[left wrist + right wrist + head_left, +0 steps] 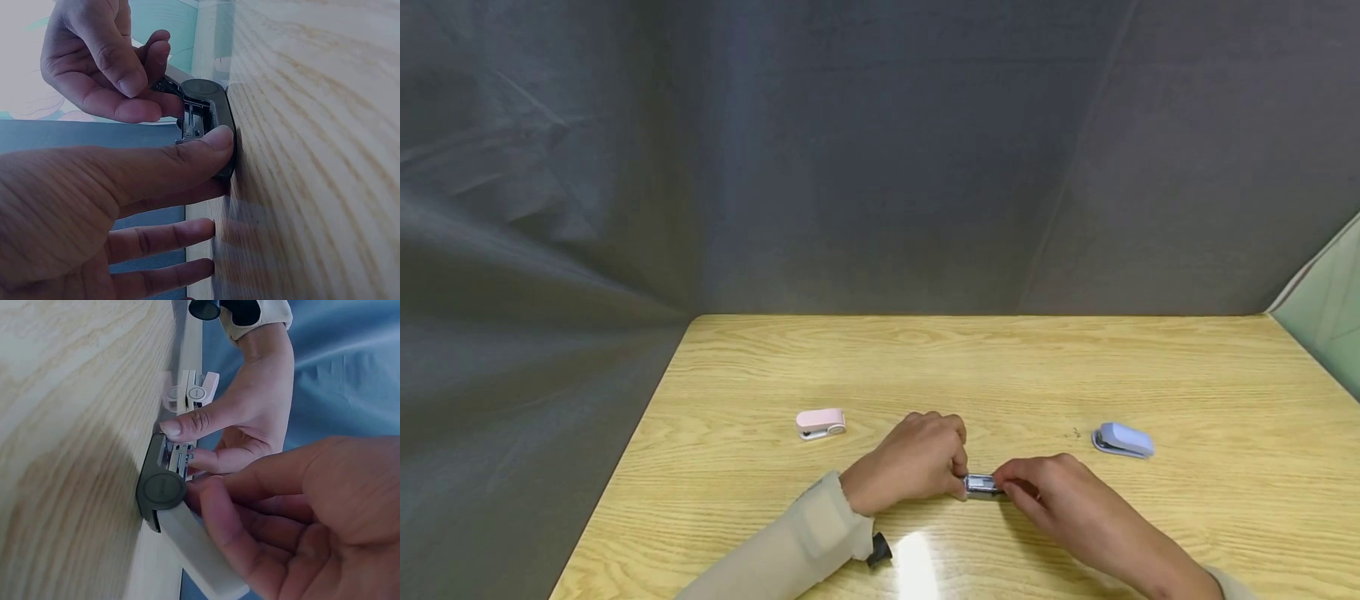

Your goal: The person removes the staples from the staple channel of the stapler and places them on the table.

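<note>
A small dark-grey stapler (981,485) with its pale top arm (200,553) swung wide back lies on the table between both hands. Its metal staple channel (192,122) is exposed. The left hand (917,458) pinches the front end of the base between thumb and finger, while its other fingers reach toward the tabletop. From the right, the right hand (1067,508) has its thumb and index fingertips together at the channel, near the round hinge (164,490). I cannot tell whether a staple strip is between those fingertips.
On the wood-grain table (745,358), a pink stapler (820,422) sits left of the hands and a blue stapler (1123,439) to the right. Tiny dark bits (1077,433) lie beside the blue one. A dark cloth (880,167) hangs behind the table.
</note>
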{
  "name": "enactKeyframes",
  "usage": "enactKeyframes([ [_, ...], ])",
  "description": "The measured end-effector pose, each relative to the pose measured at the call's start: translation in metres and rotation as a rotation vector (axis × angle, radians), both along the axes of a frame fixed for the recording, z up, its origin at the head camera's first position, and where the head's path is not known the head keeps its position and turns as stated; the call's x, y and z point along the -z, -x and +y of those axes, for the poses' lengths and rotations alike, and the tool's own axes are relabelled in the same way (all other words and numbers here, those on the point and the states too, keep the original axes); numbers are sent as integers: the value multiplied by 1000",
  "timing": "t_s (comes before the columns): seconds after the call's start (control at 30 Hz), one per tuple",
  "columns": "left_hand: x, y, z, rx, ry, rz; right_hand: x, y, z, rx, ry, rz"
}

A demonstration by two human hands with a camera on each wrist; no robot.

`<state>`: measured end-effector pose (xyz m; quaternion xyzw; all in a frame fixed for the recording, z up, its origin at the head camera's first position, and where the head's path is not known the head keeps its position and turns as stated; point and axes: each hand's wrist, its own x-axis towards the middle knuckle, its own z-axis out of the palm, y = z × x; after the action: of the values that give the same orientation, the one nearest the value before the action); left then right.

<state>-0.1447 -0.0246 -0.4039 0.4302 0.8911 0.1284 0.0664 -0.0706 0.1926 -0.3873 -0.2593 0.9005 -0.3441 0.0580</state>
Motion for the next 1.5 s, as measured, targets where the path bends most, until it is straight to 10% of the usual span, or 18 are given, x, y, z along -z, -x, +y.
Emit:
enactKeyframes([
  [1.5,0,0,0,3,19,17,6,4,-17,-36,-65,81],
])
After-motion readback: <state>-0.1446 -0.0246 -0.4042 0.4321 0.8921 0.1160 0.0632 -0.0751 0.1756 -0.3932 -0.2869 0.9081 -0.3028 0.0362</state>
